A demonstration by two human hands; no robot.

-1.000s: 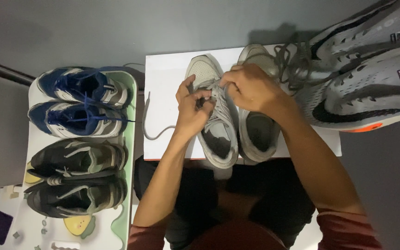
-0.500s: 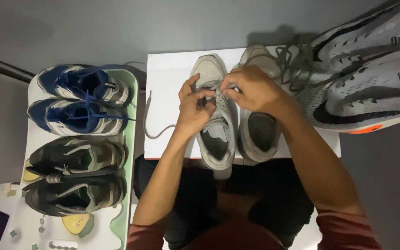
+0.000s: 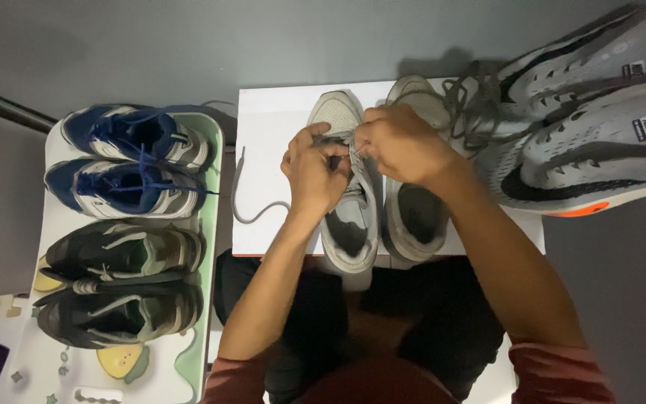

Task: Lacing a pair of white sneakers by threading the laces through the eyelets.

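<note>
Hands (image 3: 360, 161) pinch grey lace (image 3: 252, 213) over left grey shoe (image 3: 345, 187), both closed

Both hands — left hand (image 3: 314, 173), right hand (image 3: 401, 144) — have closed in tighter, seemingly, on the lace (image 3: 247, 196).

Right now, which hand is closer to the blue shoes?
The left hand. It works the lace of the grey shoe on the white box, on the side facing the blue shoes. The right hand is beyond it, farther away.
</note>
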